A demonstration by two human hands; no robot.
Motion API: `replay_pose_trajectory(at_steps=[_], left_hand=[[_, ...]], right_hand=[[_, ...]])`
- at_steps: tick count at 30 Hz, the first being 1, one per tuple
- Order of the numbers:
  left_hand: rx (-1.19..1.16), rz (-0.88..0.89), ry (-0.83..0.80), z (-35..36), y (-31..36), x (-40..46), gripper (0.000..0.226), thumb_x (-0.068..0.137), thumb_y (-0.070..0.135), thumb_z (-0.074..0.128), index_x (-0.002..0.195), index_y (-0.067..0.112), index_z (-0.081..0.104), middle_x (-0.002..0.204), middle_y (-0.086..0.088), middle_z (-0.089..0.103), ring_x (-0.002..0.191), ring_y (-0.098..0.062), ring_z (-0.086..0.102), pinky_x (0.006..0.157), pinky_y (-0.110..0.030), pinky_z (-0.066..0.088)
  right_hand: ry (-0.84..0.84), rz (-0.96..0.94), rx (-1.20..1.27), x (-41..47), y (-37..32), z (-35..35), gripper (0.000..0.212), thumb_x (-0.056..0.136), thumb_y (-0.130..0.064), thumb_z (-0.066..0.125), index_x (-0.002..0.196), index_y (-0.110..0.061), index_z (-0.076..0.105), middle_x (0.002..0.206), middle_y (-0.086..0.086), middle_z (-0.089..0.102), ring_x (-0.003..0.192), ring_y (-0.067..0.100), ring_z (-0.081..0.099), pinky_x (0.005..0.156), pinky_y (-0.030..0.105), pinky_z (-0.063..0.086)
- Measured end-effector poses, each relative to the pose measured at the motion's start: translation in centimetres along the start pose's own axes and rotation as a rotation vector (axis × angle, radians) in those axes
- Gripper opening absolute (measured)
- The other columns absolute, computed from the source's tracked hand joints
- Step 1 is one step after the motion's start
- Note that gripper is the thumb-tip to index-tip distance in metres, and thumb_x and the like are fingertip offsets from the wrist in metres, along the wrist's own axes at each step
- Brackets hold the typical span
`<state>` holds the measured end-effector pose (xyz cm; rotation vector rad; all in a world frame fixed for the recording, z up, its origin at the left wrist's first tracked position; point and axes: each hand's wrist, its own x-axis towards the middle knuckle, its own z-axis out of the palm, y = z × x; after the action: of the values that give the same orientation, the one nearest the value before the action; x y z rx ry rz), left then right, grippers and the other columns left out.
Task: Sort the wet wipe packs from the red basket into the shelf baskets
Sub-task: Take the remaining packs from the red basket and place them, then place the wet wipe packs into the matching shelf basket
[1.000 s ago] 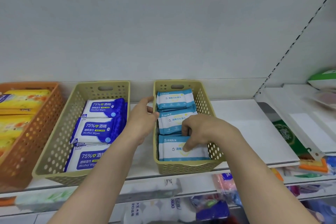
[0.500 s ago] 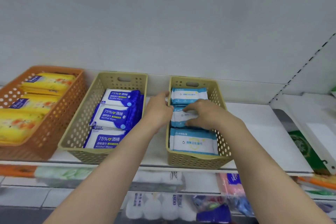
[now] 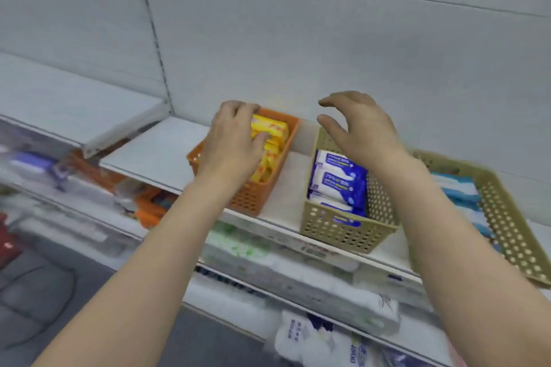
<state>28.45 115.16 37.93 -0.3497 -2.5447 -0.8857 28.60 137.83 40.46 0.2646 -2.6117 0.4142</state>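
Orange plastic basket is seen on the white shelf, at the left of three baskets, and yellow wipe packs are stacked inside it. Left hand is laid over the top of those yellow packs, fingers curled down on the far side and thumb pressed against the near face of the top pack, so the pack is gripped, as far as the blur lets it be judged. Left forearm is stretched up from the lower left of the view.

Right hand is held in the air above the back end of the middle beige basket, fingers spread and loosely bent, thumb apart; nothing is held and nothing is touched by it. Blue-and-white alcohol wipe packs are lined up front to back in that middle basket. A second beige basket is placed at the right, partly hidden by the right forearm, and light blue wipe packs are seen in it.

Baskets are set apart from each other, with bare shelf between them. Grey back panel is seen behind. On the lower shelf, white and green packaged goods are shown, heavily blurred; labels cannot be read. More goods are smeared at the far left. Red basket from the task cannot be made out for sure in this view.
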Motion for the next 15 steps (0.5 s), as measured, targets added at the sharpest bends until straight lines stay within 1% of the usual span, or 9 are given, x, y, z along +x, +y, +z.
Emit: replay_pose_trajectory(at_steps=[4, 7, 9, 11, 15], left_hand=[[0.159, -0.085, 0.101, -9.1, -10.9, -4.7, 0.045, 0.088, 0.023, 0.065, 0.131, 0.011, 0.055, 0.127, -0.011, 0.052, 0.120, -0.031, 0.049, 0.100, -0.041, 0.040], [0.235, -0.172, 0.150, -14.7, -18.6, -9.3, 0.044, 0.087, 0.022, 0.065, 0.129, 0.012, 0.055, 0.124, -0.010, 0.055, 0.116, -0.032, 0.051, 0.098, -0.044, 0.043], [0.274, -0.252, 0.165, -17.6, -23.3, -12.6, 0.042, 0.089, 0.022, 0.065, 0.129, 0.012, 0.055, 0.124, -0.010, 0.055, 0.116, -0.031, 0.050, 0.099, -0.043, 0.043], [0.292, -0.376, 0.170, -19.8, -27.3, -15.7, 0.042, 0.090, 0.024, 0.064, 0.130, 0.013, 0.055, 0.126, -0.006, 0.054, 0.118, -0.028, 0.049, 0.099, -0.040, 0.041], [0.284, -0.585, 0.227, -22.7, -34.4, -19.7, 0.041, 0.088, 0.023, 0.067, 0.127, 0.014, 0.058, 0.124, -0.005, 0.056, 0.115, -0.029, 0.050, 0.095, -0.040, 0.041]], right_hand=[[-0.009, -0.148, 0.115, 1.8, -12.6, 6.0, 0.032, 0.096, -0.035, 0.058, 0.125, -0.022, 0.064, 0.130, 0.004, 0.060, 0.125, 0.027, 0.050, 0.100, 0.041, 0.044], [-0.068, -0.259, 0.191, 2.2, -22.1, 11.4, 0.034, 0.096, -0.034, 0.060, 0.127, -0.021, 0.063, 0.133, 0.005, 0.058, 0.126, 0.027, 0.049, 0.100, 0.040, 0.044], [-0.133, -0.335, 0.255, 1.7, -28.2, 15.1, 0.035, 0.095, -0.033, 0.060, 0.128, -0.021, 0.062, 0.134, 0.005, 0.058, 0.127, 0.027, 0.048, 0.101, 0.040, 0.043], [-0.228, -0.391, 0.313, 0.9, -33.5, 18.7, 0.037, 0.094, -0.031, 0.061, 0.130, -0.022, 0.061, 0.136, 0.003, 0.056, 0.128, 0.024, 0.047, 0.102, 0.037, 0.042], [-0.400, -0.497, 0.373, 0.4, -41.8, 25.5, 0.039, 0.094, -0.029, 0.063, 0.131, -0.018, 0.060, 0.138, 0.004, 0.054, 0.128, 0.023, 0.047, 0.098, 0.038, 0.045]])
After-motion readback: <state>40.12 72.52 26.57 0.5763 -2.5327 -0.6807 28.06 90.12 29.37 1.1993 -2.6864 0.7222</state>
